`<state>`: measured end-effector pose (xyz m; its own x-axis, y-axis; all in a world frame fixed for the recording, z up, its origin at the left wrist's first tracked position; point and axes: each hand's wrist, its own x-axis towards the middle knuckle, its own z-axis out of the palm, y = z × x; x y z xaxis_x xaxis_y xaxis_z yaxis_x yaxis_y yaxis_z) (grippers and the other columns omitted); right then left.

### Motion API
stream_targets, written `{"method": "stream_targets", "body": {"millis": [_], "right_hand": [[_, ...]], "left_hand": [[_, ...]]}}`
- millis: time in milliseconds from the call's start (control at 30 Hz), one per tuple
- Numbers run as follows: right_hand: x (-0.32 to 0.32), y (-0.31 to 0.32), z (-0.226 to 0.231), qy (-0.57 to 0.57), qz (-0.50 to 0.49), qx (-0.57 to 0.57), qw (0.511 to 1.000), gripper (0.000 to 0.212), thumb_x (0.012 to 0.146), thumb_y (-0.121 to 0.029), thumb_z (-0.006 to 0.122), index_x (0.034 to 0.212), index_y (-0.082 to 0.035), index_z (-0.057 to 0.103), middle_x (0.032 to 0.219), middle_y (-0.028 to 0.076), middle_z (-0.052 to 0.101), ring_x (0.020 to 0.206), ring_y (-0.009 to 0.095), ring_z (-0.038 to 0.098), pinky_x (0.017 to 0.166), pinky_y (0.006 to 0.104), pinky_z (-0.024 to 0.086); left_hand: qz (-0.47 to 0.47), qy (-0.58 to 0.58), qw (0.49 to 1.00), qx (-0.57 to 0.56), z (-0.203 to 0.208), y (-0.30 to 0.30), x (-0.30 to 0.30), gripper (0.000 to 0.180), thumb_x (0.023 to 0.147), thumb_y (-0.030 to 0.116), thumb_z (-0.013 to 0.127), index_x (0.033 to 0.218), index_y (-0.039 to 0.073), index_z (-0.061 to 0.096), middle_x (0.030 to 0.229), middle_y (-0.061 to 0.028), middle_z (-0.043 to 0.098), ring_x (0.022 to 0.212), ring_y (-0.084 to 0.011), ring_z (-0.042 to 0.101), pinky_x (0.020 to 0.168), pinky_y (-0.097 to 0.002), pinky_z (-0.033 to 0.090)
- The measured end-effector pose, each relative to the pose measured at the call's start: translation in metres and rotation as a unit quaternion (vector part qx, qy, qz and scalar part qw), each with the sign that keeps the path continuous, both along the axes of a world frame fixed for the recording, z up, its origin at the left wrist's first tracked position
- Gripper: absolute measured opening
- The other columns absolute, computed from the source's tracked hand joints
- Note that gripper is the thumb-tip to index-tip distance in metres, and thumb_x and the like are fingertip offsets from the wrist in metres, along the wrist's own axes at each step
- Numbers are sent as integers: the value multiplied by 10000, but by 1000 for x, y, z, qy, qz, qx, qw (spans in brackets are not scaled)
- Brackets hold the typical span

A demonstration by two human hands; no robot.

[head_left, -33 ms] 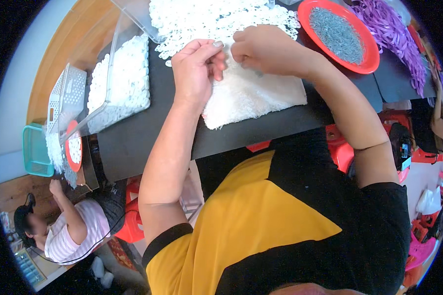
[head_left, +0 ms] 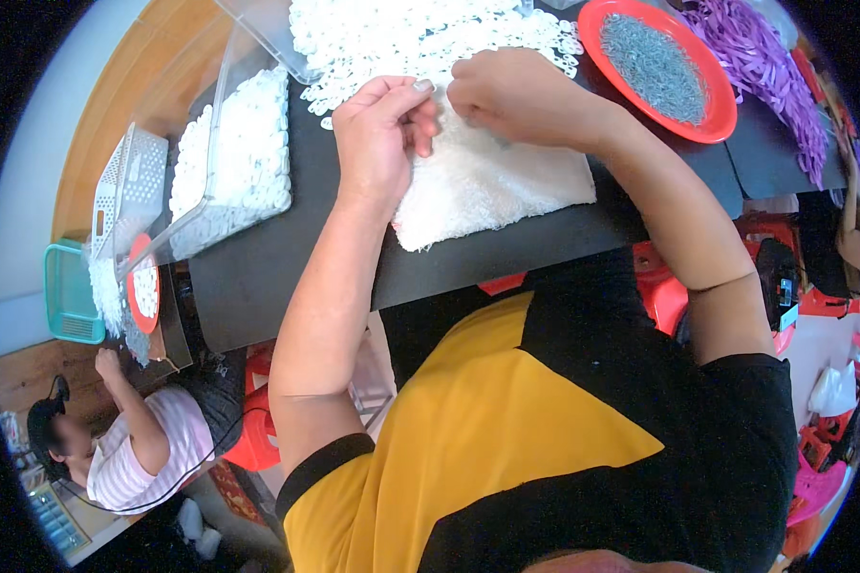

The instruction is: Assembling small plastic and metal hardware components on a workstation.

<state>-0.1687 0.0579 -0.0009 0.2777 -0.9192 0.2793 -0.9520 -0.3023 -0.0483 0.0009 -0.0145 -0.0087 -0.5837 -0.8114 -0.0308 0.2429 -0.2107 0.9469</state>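
Thumb and forefinger of my left hand point(head_left: 382, 129) are pinched together, with the other fingers curled. Whatever is at the fingertips is too small to make out. Close on its right, my right hand point(head_left: 506, 95) is closed with the knuckles up, hiding its fingertips. Both hands are above a cream fluffy cloth point(head_left: 497, 191) lying on the dark table. Just beyond them spreads a heap of small white oval plastic pieces point(head_left: 392, 38). To the right of the heap, a red plate point(head_left: 724, 122) holds many thin grey metal pins point(head_left: 655, 67).
A clear plastic bin point(head_left: 210, 181) of white pieces stands on the left. Past it are a white perforated basket point(head_left: 129, 181), a green tray point(head_left: 72, 301) and a seated person point(head_left: 148, 444). Purple strips point(head_left: 760, 76) lie at the far right on the dark table point(head_left: 287, 296).
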Motion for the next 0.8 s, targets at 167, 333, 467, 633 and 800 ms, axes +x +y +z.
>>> {"method": "stream_targets", "body": {"millis": [167, 333, 467, 633, 800], "right_hand": [[-8, 1, 12, -160, -3, -16, 987, 153, 832, -193, 558, 817, -56, 625, 764, 146, 640, 766, 342, 643, 670, 457, 490], [-4, -1, 3, -140, -33, 27, 989, 142, 816, -184, 568, 851, -60, 626, 790, 146, 647, 805, 332, 648, 682, 444, 486], [3, 16, 30, -294, 133, 1, 947, 213, 747, -134, 642, 948, -65, 649, 861, 93, 653, 835, 306, 642, 719, 385, 496], [72, 124, 151, -286, 134, 97, 944, 149, 680, -227, 660, 767, -118, 607, 725, 20, 590, 675, 205, 535, 581, 344, 391], [74, 152, 168, -226, 311, 63, 921, 244, 556, -242, 688, 762, -126, 629, 708, 55, 554, 672, 242, 573, 509, 414, 432]], "left_hand": [[1, -1, 1000, 0, 0, -1, 0, 78, 834, 39, 627, 838, -38, 611, 685, -97, 618, 497, -130, 545, 411, -229, 401], [2, 3, 1000, 3, 0, -2, -1, 81, 838, 42, 625, 842, -37, 607, 682, -95, 616, 498, -130, 546, 411, -229, 397], [8, 11, 1000, -1, -4, -4, 0, 90, 836, 48, 614, 839, -42, 604, 684, -96, 613, 512, -147, 551, 427, -246, 397], [-5, 53, 998, 28, -5, -7, -4, 100, 787, 48, 639, 771, -42, 600, 654, -104, 611, 502, -162, 562, 396, -276, 405], [17, 36, 999, 26, -5, -7, 6, 105, 824, 85, 621, 812, -18, 608, 689, -100, 616, 540, -169, 562, 436, -280, 397]]}}
